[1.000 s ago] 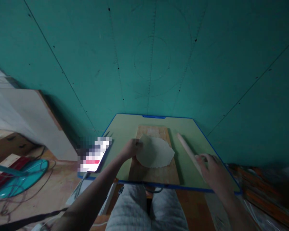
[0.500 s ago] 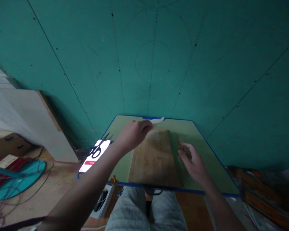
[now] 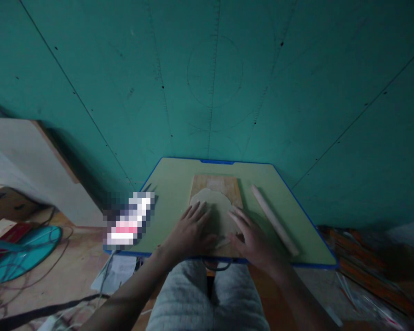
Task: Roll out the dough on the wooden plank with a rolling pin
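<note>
A flat sheet of pale dough (image 3: 215,204) lies on a wooden board (image 3: 224,183) in the middle of a green, blue-edged table (image 3: 174,184). My left hand (image 3: 189,232) rests flat on the near left part of the dough, fingers stretched out. My right hand (image 3: 250,234) lies flat on the near right part, fingers spread. A wooden rolling pin (image 3: 274,219) lies on the table just right of the board, untouched.
A phone with a lit screen (image 3: 129,218) lies at the table's left edge. A teal wall rises behind the table. A teal fan (image 3: 17,255) and cables sit on the floor at left; my knees are under the near edge.
Half a second ago my left hand held the dough lifted at the board's far end, and the board was bare. The dough is back on the board with both hands flat on it.
</note>
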The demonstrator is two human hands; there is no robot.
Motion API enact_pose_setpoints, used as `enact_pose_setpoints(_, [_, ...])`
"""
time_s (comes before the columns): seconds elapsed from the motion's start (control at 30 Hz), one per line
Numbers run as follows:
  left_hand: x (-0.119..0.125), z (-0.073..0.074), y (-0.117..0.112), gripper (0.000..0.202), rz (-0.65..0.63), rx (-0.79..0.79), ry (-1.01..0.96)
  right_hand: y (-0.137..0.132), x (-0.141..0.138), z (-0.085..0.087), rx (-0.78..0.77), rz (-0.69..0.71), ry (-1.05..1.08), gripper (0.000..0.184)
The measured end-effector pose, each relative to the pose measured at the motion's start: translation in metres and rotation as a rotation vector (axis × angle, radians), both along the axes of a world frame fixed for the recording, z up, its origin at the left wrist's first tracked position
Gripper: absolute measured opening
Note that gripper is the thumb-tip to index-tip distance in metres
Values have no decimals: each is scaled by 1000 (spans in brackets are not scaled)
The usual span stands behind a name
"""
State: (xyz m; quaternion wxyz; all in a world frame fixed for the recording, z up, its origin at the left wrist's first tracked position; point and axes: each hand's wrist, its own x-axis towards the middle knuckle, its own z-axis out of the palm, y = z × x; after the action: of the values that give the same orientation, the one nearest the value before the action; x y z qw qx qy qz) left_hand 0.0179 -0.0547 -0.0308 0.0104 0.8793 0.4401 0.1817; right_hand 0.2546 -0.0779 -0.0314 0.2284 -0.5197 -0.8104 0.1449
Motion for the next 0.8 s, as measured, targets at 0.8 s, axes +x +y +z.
enact_pose_setpoints(0.8, [6, 5, -12, 52, -87, -72, 19, -2, -31, 12, 87, 100, -285, 51])
